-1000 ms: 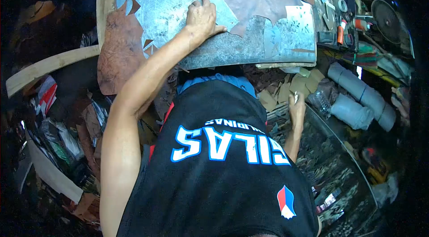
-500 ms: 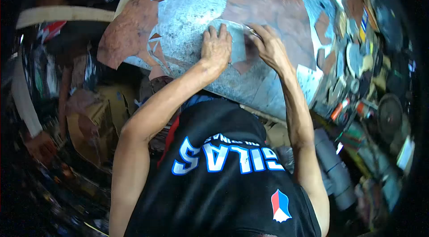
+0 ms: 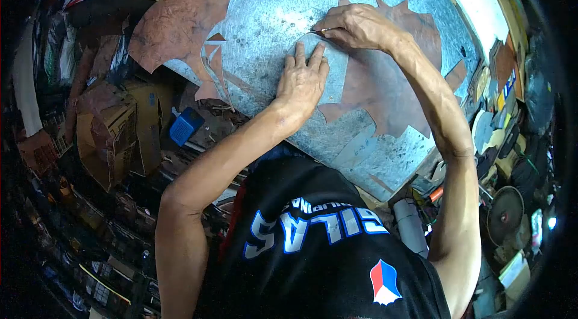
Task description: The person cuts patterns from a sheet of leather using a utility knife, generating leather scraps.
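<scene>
My left hand (image 3: pixel 302 84) lies flat, fingers spread, on a pale grey template (image 3: pixel 337 69) with a rounded top. Beneath and beside the template is a brown leather sheet (image 3: pixel 385 87) with jagged cut edges. A thin pointed tool (image 3: pixel 326 30) sticks out of my right hand (image 3: pixel 361 25), its tip at the template's upper left edge. The fingers of that hand are pinched round it. A second brown leather piece (image 3: pixel 180 18) lies at the left of the metal-topped table (image 3: pixel 265 15).
An open cardboard box (image 3: pixel 114 138) and a blue plastic object (image 3: pixel 186 126) are at the lower left. Scraps and tools crowd the right side, with a round disc (image 3: pixel 504 215) lower down. A grey roll (image 3: pixel 409 222) stands beside my body.
My right hand has moved from the template's right side up and left to its top edge, with the tool. The view has shifted, and the blue object now shows.
</scene>
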The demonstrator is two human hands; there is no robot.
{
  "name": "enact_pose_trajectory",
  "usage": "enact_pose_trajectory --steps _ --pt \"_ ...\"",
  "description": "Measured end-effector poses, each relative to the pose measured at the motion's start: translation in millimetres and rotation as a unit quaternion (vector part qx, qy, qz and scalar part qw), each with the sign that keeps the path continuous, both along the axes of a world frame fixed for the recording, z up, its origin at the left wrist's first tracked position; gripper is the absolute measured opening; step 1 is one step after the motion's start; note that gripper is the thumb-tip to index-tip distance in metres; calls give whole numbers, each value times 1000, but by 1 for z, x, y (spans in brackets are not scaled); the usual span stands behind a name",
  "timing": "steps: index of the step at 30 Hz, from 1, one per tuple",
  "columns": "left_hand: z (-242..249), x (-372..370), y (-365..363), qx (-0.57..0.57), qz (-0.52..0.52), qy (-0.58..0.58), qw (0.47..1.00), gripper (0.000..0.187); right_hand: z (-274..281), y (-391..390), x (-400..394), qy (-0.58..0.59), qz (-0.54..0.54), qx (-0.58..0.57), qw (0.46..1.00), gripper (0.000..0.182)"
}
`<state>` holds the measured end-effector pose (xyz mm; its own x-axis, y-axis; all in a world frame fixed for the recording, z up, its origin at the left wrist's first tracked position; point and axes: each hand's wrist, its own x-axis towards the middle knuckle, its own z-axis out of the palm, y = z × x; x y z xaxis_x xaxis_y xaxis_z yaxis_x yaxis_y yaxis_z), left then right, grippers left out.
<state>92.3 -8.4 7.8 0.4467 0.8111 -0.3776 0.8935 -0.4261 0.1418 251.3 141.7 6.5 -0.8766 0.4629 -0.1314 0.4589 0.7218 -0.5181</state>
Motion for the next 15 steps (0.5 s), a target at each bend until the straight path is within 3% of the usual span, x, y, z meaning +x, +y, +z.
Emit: enact_pose_trajectory --steps 7,15 --pt "-1 -2 0 6 -2 -17 1000 78 -1 5 1 21 39 7 999 26" --pt "-1 -3 0 -7 7 -24 1000 76 10 -12 1 -43 -25 15 999 24"
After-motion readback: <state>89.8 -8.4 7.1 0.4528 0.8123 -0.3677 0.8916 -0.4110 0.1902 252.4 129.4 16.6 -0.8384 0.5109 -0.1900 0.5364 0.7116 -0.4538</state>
